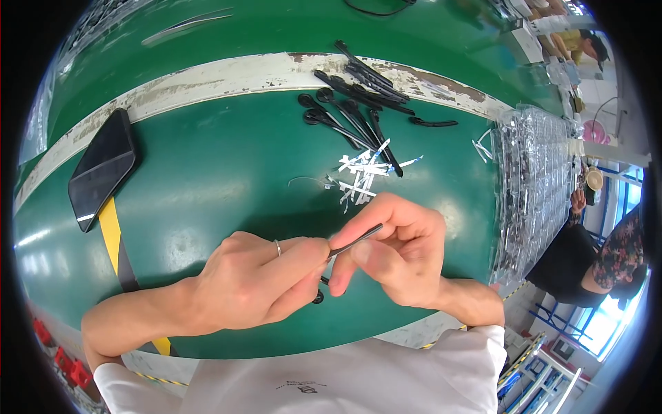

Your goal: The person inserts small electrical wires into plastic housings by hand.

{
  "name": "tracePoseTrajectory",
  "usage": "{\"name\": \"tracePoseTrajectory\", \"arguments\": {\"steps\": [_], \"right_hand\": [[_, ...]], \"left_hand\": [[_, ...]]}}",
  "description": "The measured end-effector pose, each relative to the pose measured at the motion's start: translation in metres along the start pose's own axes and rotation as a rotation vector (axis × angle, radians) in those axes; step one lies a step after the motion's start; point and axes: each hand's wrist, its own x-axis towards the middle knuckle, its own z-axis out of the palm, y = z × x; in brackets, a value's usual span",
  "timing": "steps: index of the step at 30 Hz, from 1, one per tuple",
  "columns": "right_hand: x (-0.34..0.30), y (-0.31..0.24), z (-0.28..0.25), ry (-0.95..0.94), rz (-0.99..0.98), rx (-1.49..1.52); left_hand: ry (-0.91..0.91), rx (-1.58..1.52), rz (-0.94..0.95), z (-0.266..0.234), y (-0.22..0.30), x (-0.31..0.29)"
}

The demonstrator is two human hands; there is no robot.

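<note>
Both of my hands meet over the near middle of the green table, holding a slim black strip-like part [365, 236] between them. My left hand [255, 283] pinches its near end, with the fingers closed. The thumb and forefinger of my right hand [410, 259] grip the far end. Below my left fingers a round black end [318, 297] shows; whether it belongs to the same part is hidden. Beyond my hands lie a small heap of white paper-like strips [362, 176] and several long black parts with rounded ends [345, 117].
A flat black device with a glossy face [103, 169] lies at the left, beside yellow-and-black tape [110, 234]. Stacked clear plastic trays [531, 193] stand along the right edge. A worn white strip [227, 76] crosses the table behind. Other people [607, 255] are at the right.
</note>
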Motion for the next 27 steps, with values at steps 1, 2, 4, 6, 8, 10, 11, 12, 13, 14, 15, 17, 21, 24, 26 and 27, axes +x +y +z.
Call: {"name": "tracePoseTrajectory", "arguments": {"steps": [1, 2, 4, 6, 8, 10, 11, 12, 13, 14, 15, 17, 21, 24, 26, 27], "right_hand": [[-0.0002, -0.0003, -0.0002, -0.006, 0.004, -0.010], [-0.0006, 0.0002, -0.0002, -0.004, 0.003, -0.010], [-0.0015, 0.0016, 0.0001, 0.003, 0.005, 0.016], [-0.0019, 0.0008, 0.0002, 0.005, 0.007, 0.014], [-0.0024, 0.0009, -0.0003, 0.007, 0.009, 0.013], [-0.0030, 0.0027, -0.0013, -0.007, -0.002, 0.001], [-0.0032, 0.0024, -0.0013, -0.006, -0.002, 0.000], [-0.0034, 0.0018, -0.0011, -0.001, 0.008, -0.001], [-0.0036, 0.0011, -0.0008, 0.004, 0.017, -0.001], [-0.0035, 0.0008, -0.0006, 0.004, 0.017, -0.002], [-0.0032, 0.0006, -0.0003, 0.005, 0.010, -0.004], [-0.0031, 0.0010, 0.0001, 0.007, 0.004, -0.006], [-0.0053, 0.0048, 0.0005, 0.021, -0.003, 0.025], [-0.0061, 0.0059, 0.0003, 0.027, -0.003, 0.050], [-0.0063, 0.0061, -0.0002, 0.027, -0.002, 0.049], [-0.0063, 0.0068, -0.0008, 0.025, -0.011, 0.043]], "left_hand": [[-0.001, -0.001, 0.001, -0.0001, 0.0004, 0.0003], [-0.003, 0.014, 0.003, -0.0002, 0.0009, 0.0006], [-0.005, 0.028, 0.007, -0.0005, 0.0013, 0.0013], [-0.009, 0.036, 0.020, -0.0008, 0.0012, 0.0018], [-0.009, 0.038, 0.025, -0.0012, 0.0015, 0.0021], [-0.009, 0.040, 0.030, -0.0009, 0.0013, 0.0020], [-0.012, 0.044, 0.032, -0.0005, 0.0011, 0.0018], [-0.014, 0.048, 0.035, -0.0002, 0.0009, 0.0017], [-0.015, 0.048, 0.035, -0.0003, 0.0009, 0.0016], [-0.020, 0.039, 0.032, -0.0005, 0.0009, 0.0014], [-0.025, 0.031, 0.029, -0.0006, 0.0009, 0.0013], [-0.021, 0.034, 0.034, 0.0003, 0.0002, 0.0008], [0.002, 0.020, 0.059, 0.0024, -0.0010, -0.0003], [-0.003, 0.034, 0.070, 0.0007, -0.0002, 0.0019], [-0.005, 0.025, 0.068, 0.0013, -0.0008, 0.0009], [-0.007, 0.017, 0.065, 0.0020, -0.0012, 0.0004]]}}
